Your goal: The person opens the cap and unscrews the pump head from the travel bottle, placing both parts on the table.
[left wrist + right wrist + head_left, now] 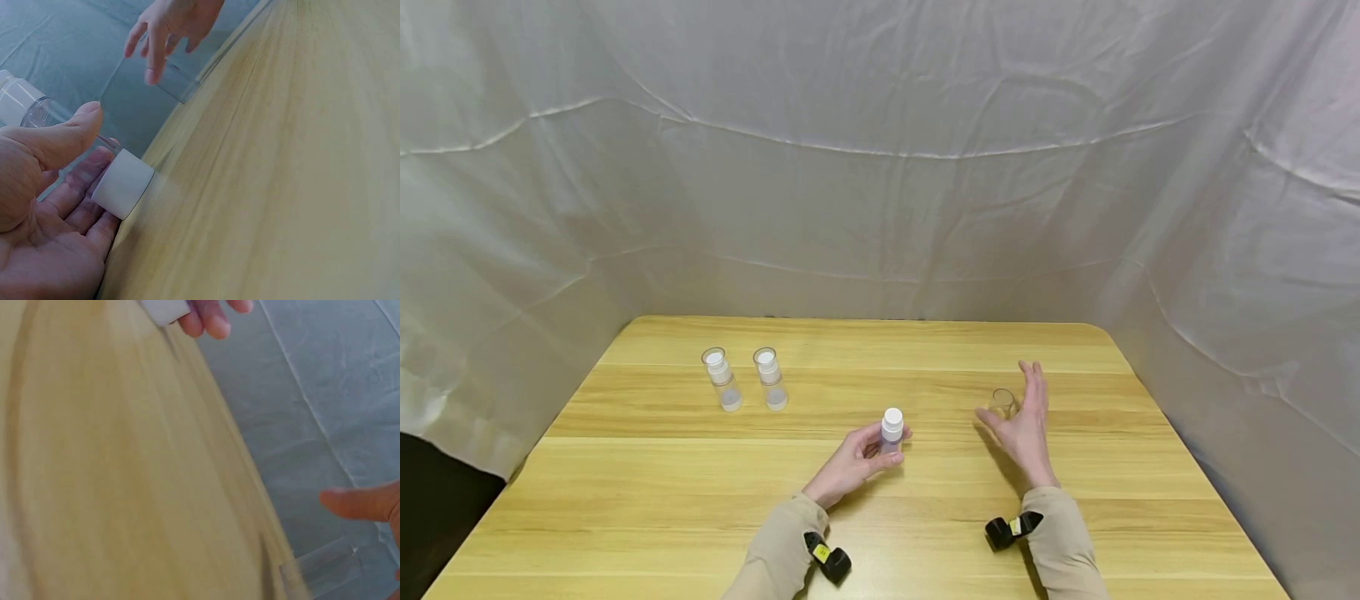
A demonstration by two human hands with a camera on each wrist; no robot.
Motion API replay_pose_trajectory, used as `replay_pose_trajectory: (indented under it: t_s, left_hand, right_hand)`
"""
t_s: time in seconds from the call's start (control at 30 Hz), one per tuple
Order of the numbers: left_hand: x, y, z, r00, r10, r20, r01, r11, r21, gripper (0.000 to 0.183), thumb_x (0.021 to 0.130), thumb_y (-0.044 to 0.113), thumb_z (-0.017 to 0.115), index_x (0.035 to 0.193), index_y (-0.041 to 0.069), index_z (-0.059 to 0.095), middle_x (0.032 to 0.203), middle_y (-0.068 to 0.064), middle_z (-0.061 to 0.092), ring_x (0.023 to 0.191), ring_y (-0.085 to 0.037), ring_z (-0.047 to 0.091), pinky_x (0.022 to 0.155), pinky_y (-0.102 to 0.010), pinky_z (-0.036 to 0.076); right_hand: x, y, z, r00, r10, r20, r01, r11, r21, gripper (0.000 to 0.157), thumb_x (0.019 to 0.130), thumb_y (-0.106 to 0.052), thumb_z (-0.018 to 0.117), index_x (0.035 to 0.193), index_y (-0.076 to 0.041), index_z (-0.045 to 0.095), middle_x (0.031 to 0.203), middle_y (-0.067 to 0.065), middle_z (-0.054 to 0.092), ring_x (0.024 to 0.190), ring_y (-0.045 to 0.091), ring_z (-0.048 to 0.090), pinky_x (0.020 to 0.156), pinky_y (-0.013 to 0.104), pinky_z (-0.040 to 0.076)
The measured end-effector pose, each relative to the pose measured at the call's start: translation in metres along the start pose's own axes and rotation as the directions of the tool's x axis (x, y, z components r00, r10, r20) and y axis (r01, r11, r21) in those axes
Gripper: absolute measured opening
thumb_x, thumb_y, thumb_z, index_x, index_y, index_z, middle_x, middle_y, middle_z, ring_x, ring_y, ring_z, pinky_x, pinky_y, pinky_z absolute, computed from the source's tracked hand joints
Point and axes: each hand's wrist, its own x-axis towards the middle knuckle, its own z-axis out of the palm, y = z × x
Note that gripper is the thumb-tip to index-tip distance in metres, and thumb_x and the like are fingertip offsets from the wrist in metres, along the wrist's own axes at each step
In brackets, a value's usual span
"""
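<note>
My left hand (855,460) holds a small clear pump bottle (892,427) upright, thumb on one side and fingers on the other. The bottle has a white pump top and a white base (123,184), which is close over the table in the left wrist view. No clear cover sits over its top. To the right, a clear cylindrical cap (1002,403) stands on the table. My right hand (1024,423) is beside this cap, thumb and fingers spread apart around it. In the right wrist view the thumb (359,503) shows apart from the clear cap (322,567).
Two similar pump bottles, one on the left (722,382) and one beside it (771,382), stand upright at the back left with clear caps on. The wooden table (880,542) is backed by a grey cloth curtain (880,208) along its far and side edges.
</note>
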Motion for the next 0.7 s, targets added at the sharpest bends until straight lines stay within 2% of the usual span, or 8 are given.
replay_pose_trajectory:
  t_s: [0.17, 0.4, 0.57, 0.7]
  left_hand:
    - [0.000, 0.000, 0.000, 1.000, -0.003, 0.001, 0.003, 1.000, 0.001, 0.052, 0.099, 0.015, 0.062, 0.145, -0.004, 0.046, 0.146, -0.024, 0.054, 0.140, -0.041, 0.047, 0.123, -0.058, 0.031]
    - [0.000, 0.001, 0.000, 1.000, -0.007, -0.001, 0.007, 1.000, 0.007, 0.052, 0.100, 0.016, 0.062, 0.145, -0.004, 0.046, 0.146, -0.023, 0.055, 0.139, -0.041, 0.048, 0.123, -0.058, 0.032]
    - [0.000, 0.001, 0.001, 1.000, -0.008, -0.007, 0.008, 1.000, 0.014, 0.052, 0.099, 0.017, 0.063, 0.144, -0.004, 0.047, 0.145, -0.023, 0.056, 0.138, -0.040, 0.050, 0.122, -0.058, 0.032]
    - [0.000, 0.002, 0.001, 1.000, -0.015, -0.009, 0.015, 1.000, 0.009, 0.052, 0.099, 0.017, 0.064, 0.144, -0.002, 0.048, 0.146, -0.021, 0.056, 0.138, -0.039, 0.050, 0.123, -0.057, 0.031]
  right_hand:
    - [-0.001, -0.010, 0.000, 1.000, 0.004, -0.030, -0.004, 1.000, -0.020, 0.125, 0.073, -0.023, 0.090, 0.163, -0.018, 0.004, 0.170, 0.009, -0.017, 0.156, 0.040, -0.016, 0.124, 0.070, -0.004]
    - [-0.006, -0.033, 0.003, 1.000, -0.004, -0.020, 0.005, 0.999, 0.038, 0.128, 0.072, -0.028, 0.090, 0.163, -0.027, 0.001, 0.170, 0.000, -0.020, 0.156, 0.035, -0.021, 0.122, 0.072, -0.004]
    - [-0.012, -0.050, 0.012, 0.998, -0.059, -0.009, 0.059, 0.997, 0.058, 0.123, 0.074, -0.028, 0.089, 0.163, -0.024, 0.005, 0.171, 0.004, -0.012, 0.158, 0.035, -0.012, 0.123, 0.072, 0.004]
    - [-0.020, -0.065, 0.022, 0.994, -0.111, -0.002, 0.111, 0.989, 0.096, 0.111, 0.077, -0.028, 0.086, 0.162, -0.020, 0.015, 0.171, 0.010, 0.007, 0.158, 0.037, 0.007, 0.124, 0.069, 0.013]
